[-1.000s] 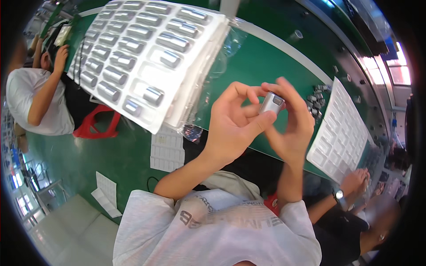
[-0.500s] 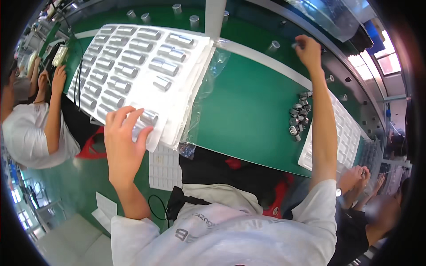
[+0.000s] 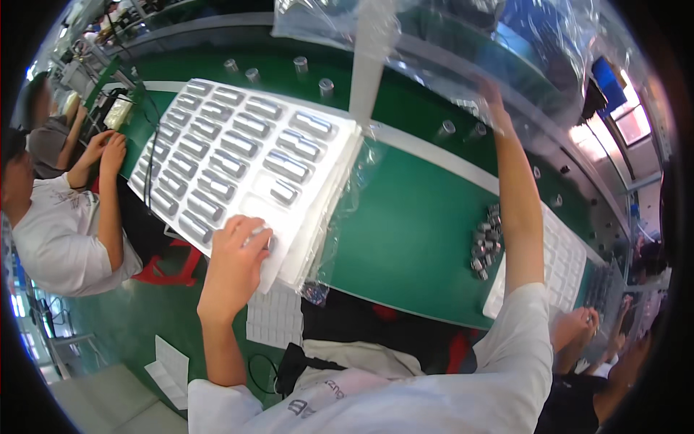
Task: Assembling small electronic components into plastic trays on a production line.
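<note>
Left fingers (image 3: 234, 224) moved over silver cylinder (image 3: 270, 244); its end shows at right.

Your white tray (image 3: 293, 217): moulded plastic with rows of pockets, lying slanted in the left half of the frame.
Your seated cylinders (image 3: 287, 166): shiny silver, lying on their sides in the pockets.
Your shorter cylinder (image 3: 283, 192): silver, lying in a pocket near the tray's right edge, left of frame centre.
Your near-corner cylinder (image 3: 270, 243): silver, mostly hidden by your left hand's (image 3: 238, 253) curled fingers.
</note>
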A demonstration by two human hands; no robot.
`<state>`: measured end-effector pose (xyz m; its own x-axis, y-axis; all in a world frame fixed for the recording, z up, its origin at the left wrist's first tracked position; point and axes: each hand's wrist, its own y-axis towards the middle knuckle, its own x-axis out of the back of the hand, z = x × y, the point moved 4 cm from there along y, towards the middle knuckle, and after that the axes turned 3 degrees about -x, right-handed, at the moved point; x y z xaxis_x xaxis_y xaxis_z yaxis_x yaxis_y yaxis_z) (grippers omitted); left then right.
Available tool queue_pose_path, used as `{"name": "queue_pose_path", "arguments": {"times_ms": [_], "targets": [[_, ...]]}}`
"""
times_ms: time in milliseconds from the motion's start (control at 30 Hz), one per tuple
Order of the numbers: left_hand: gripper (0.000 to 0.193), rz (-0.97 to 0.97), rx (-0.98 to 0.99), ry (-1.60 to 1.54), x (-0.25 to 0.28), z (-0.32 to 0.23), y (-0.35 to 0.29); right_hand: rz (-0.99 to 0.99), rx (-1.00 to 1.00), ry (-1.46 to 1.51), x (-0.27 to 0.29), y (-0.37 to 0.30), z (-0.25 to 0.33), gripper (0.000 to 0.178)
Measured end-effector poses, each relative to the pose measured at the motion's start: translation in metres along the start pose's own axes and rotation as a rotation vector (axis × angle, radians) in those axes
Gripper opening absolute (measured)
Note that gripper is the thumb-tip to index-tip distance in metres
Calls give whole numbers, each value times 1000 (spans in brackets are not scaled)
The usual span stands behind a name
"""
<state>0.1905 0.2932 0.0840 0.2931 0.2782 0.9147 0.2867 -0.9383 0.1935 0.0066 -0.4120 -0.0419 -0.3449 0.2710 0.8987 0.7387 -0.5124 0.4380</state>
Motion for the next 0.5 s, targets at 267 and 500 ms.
{"name": "queue_pose_path", "arguments": {"times_ms": [267, 500], "targets": [[37, -216, 41, 6, 21, -12, -19, 80, 92, -228, 1, 20, 146, 32], [26, -498, -44, -1525, -26, -52, 11, 154, -173, 944, 215, -52, 253, 29]]}}
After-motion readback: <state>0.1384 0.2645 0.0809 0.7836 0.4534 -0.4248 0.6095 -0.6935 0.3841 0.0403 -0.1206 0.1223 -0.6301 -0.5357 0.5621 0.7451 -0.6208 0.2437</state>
